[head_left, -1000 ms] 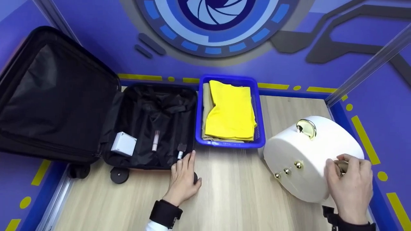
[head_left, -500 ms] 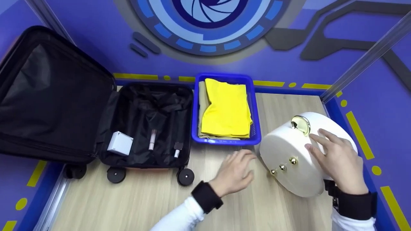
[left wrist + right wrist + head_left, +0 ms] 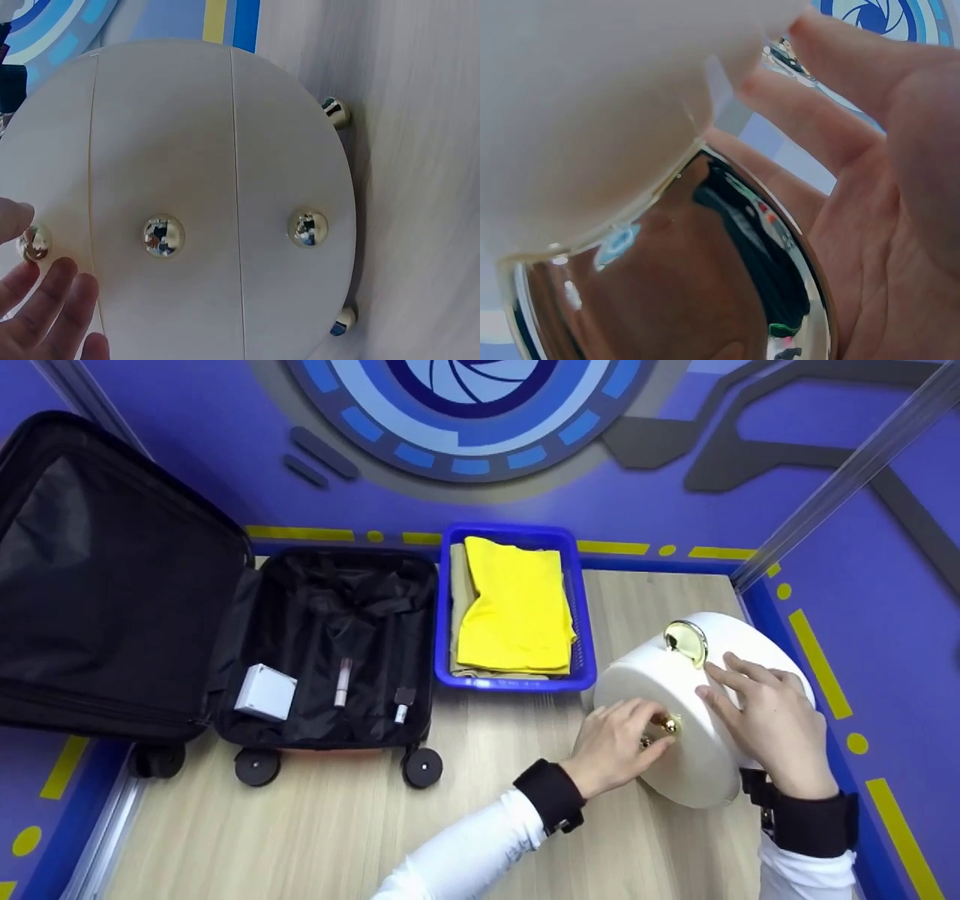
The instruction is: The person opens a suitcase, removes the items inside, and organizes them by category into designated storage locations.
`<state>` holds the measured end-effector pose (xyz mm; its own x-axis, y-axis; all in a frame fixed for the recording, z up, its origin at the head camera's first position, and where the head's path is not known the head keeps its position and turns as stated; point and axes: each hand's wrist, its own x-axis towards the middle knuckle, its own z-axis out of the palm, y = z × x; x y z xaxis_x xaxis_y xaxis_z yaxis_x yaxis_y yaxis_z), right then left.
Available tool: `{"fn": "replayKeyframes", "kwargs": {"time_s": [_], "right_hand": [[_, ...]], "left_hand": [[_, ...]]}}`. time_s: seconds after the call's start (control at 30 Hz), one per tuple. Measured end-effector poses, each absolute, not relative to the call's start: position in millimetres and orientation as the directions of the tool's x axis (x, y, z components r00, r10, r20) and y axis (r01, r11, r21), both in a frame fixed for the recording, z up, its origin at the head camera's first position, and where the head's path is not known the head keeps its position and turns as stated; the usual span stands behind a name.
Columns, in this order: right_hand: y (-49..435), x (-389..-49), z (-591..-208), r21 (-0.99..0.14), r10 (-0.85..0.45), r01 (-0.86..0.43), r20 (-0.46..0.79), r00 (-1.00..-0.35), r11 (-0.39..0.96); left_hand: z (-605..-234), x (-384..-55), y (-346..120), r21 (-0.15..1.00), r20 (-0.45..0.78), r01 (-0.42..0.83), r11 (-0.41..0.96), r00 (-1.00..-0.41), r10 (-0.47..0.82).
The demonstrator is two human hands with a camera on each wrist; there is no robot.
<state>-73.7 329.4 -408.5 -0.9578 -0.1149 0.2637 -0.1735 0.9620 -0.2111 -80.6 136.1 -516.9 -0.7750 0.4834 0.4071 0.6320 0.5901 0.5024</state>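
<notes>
At the right of the table stands a white rounded drawer box [image 3: 690, 772] with gold ball feet. Its flat front, split by two seams, bears three gold knobs, and a gold half-round handle [image 3: 688, 641] sits on its side. My left hand [image 3: 616, 741] pinches the top knob [image 3: 34, 244] between thumb and fingers. The middle knob [image 3: 163, 235] and the lowest knob [image 3: 307, 227] show untouched in the left wrist view. My right hand [image 3: 780, 724] rests on the box's curved top, fingers spread, beside a second shiny gold handle [image 3: 675, 292].
An open black suitcase [image 3: 322, 735] lies at left, holding a small white box [image 3: 266, 692], a pink tube [image 3: 343, 682] and a small dark-capped bottle [image 3: 403, 705]. A blue basket [image 3: 517, 684] with folded yellow cloth [image 3: 514, 607] stands at the back. Purple walls enclose the table.
My left hand has left the suitcase's edge, moved right and taken the top knob. My right hand has let go of the right-hand handle and moved onto the box's top.
</notes>
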Motion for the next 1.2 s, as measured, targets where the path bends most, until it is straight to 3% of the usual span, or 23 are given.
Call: {"fn": "replayKeyframes", "kwargs": {"time_s": [0.4,0.87,1.2], "right_hand": [[329,-72,-411,-0.224,-0.108,-0.166,0.252,-0.962,0.960],[331,-72,-408,-0.238,-0.092,-0.129,0.158,-0.983,0.963],[324,-68,-407,-0.172,-0.106,-0.128,0.133,-0.985,0.977]], "left_hand": [[-516,-79,136,0.492,0.454,0.644,0.586,-0.764,0.458],[-519,-54,95,0.477,0.520,0.681,0.556,-0.728,0.447],[-521,-38,77,0.479,0.554,0.685,0.550,-0.721,0.416]]}}
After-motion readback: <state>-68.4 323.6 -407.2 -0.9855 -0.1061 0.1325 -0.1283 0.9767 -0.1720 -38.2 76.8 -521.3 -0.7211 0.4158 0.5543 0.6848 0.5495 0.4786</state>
